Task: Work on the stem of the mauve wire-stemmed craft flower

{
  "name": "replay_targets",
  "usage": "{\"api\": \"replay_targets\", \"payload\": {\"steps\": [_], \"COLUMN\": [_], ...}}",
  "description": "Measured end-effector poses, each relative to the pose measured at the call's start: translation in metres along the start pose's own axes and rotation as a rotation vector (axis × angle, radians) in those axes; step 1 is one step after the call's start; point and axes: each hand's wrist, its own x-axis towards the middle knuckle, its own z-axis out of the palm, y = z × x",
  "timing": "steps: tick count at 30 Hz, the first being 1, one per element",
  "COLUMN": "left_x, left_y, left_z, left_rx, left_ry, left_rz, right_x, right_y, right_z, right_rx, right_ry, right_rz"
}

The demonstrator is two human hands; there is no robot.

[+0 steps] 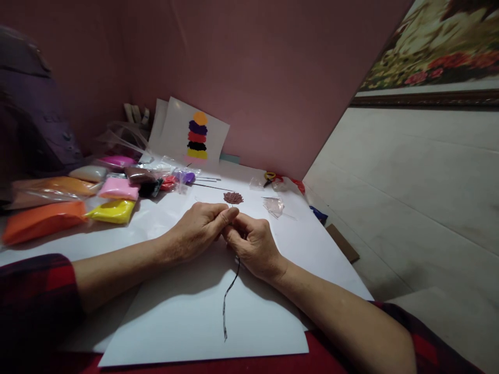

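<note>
Both hands meet over the white paper. My left hand [201, 228] is closed, thumb and fingers pinching the thin stem just under a small brownish-pink flower [233, 198]. Touching it on the right, my right hand [253, 243] is closed round the same stem a little lower. The flower stands above the fingertips with its petals spread. A dark twisted wire or cord [225, 306] hangs below my right hand toward the front of the paper. Most of the stem is hidden by the fingers.
Several bags of coloured clay [115, 211] lie at the left. A white sheet with coloured patches [197, 132] leans on the pink wall behind. Thin rods [208, 179], a small clear bag [274, 206] and yellow-handled scissors [269, 177] lie beyond the hands.
</note>
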Motion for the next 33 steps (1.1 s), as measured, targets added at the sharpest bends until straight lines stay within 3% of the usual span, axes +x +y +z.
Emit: {"api": "replay_targets", "payload": {"steps": [21, 33], "left_x": [0.0052, 0.0060], "left_y": [0.0044, 0.0008], "left_z": [-0.0015, 0.0012], "left_rx": [-0.371, -0.339], "left_ry": [-0.084, -0.021], "left_rz": [-0.133, -0.062], "right_x": [-0.0012, -0.0010], "right_y": [0.0017, -0.0054], "right_z": [0.0011, -0.0030], "right_rx": [0.062, 0.161], "right_ry": [0.027, -0.011], "right_rz": [-0.002, -0.019]}}
